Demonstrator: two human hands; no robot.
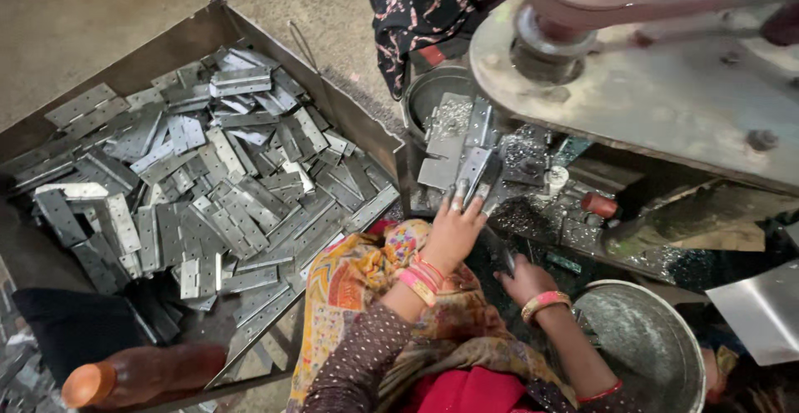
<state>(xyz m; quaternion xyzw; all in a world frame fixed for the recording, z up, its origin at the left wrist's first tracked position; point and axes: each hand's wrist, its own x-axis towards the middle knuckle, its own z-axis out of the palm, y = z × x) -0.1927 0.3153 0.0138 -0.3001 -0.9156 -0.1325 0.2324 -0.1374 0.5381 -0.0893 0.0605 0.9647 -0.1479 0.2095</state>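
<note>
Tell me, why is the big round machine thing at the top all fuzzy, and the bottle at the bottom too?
In the head view, the machine wheel and the brown bottle sit close to the camera, so both blur; the metal plates in the tray look sharp and catch pale glare; the left hand is slightly soft.

The left hand (454, 228), pink bangles at its wrist, rests its fingertips (460, 190) on a flat grey metal hinge plate (474, 166) lying on the cluttered machine bed (533, 213) under the grey metal press head (666, 88). The right hand (524, 280) grips a small dark piece near the round steel bowl (645, 346). A large rusty metal tray (349, 121) at left holds piled hinge plates (208, 188). An orange plastic bottle (141, 373) lies at its near corner.
</note>
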